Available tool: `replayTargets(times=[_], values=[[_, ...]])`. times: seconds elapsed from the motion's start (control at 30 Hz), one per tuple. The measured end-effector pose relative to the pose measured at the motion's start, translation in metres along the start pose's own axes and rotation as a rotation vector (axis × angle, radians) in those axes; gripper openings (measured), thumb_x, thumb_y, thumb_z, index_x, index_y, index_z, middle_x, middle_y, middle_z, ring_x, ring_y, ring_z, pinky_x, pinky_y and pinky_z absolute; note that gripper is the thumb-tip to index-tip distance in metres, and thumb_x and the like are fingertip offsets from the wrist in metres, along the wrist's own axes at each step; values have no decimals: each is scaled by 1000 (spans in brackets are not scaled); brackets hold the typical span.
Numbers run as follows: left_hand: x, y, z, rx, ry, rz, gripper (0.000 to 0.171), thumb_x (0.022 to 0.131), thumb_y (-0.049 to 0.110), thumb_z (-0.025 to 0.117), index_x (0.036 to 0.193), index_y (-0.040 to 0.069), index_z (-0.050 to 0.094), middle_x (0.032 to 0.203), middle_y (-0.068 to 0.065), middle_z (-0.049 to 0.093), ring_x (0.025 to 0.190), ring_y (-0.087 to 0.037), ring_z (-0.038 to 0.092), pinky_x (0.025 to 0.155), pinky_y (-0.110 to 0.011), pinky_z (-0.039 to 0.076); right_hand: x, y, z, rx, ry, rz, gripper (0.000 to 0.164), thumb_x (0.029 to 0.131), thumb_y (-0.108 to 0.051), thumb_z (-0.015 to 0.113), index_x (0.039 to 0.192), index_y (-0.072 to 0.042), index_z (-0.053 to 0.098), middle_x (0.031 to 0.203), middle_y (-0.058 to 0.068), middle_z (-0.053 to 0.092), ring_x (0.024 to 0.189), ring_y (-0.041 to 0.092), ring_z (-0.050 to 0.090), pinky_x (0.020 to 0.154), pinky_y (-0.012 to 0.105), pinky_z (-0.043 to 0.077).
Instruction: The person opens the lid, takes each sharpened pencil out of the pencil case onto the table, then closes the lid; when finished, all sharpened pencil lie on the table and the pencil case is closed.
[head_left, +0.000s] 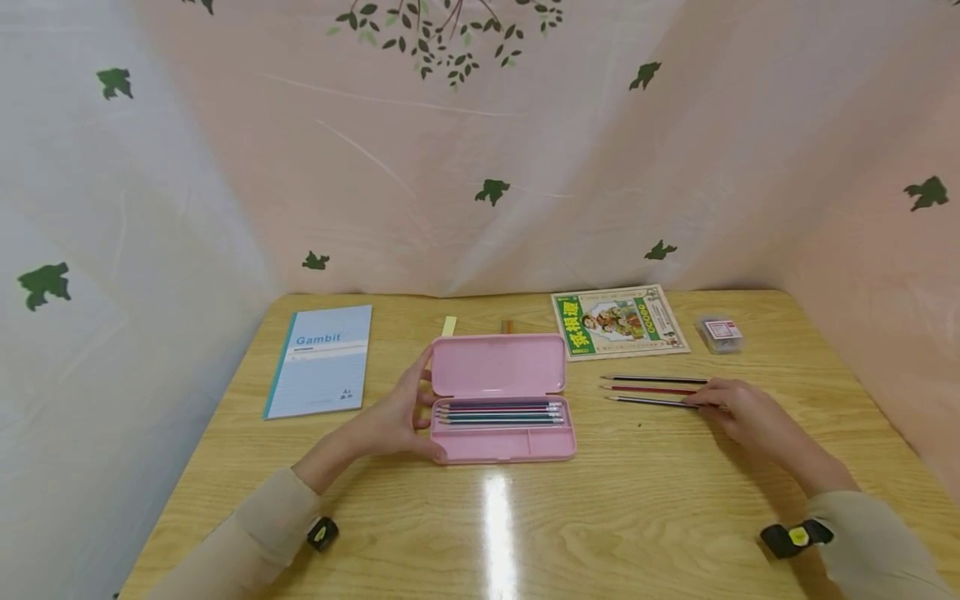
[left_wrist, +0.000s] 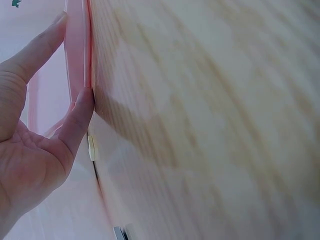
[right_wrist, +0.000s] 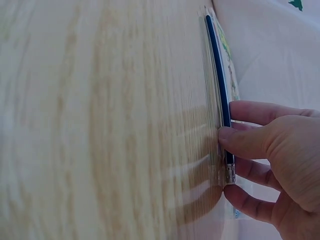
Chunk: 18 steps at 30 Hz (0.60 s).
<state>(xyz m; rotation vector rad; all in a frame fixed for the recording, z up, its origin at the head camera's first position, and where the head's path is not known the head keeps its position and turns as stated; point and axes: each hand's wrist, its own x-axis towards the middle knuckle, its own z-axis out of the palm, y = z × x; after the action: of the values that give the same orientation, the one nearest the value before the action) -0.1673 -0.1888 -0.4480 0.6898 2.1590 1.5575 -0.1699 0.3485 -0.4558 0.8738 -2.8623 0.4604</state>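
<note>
A pink pencil case (head_left: pixel 498 365) lies open on the table, its lid tipped back. Several pencils (head_left: pixel 498 414) fill its rear compartment. My left hand (head_left: pixel 386 423) grips the case at its left side, thumb at the front corner and fingers along the left edge. To the right of the case, a red pencil (head_left: pixel 648 389) and a dark pencil (head_left: pixel 648 379) lie roughly parallel, tips pointing left. The closest one, a dark blue pencil (right_wrist: pixel 218 65), is pinched near its eraser end by my right hand (head_left: pixel 753 421).
A blue notebook (head_left: pixel 318 362) lies at the left. A picture booklet (head_left: pixel 621 323) and a small clear box (head_left: pixel 722 333) with a label are at the back right. Behind the lid, a yellow strip (head_left: pixel 449 326) and a small brown item (head_left: pixel 507 327) show partly.
</note>
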Motion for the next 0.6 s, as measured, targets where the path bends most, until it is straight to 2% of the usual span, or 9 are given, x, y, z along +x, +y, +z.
replayTargets(times=[0.33, 0.6], values=[[1, 2, 0, 24, 0, 3, 151, 64, 4, 97, 161, 32, -16, 143, -15, 28, 121, -33, 51, 89, -42, 58, 0, 0, 2, -25, 40, -34, 31, 78, 10, 79, 102, -10, 80, 98, 5, 72, 89, 30, 69, 74, 52, 57], [1, 1, -1, 54, 0, 6, 151, 64, 7, 97, 161, 33, -16, 143, -14, 28, 119, -32, 51, 88, -40, 58, 0, -1, 3, -25, 44, -15, 32, 79, 11, 78, 105, -9, 80, 99, 8, 72, 91, 33, 68, 76, 54, 57]])
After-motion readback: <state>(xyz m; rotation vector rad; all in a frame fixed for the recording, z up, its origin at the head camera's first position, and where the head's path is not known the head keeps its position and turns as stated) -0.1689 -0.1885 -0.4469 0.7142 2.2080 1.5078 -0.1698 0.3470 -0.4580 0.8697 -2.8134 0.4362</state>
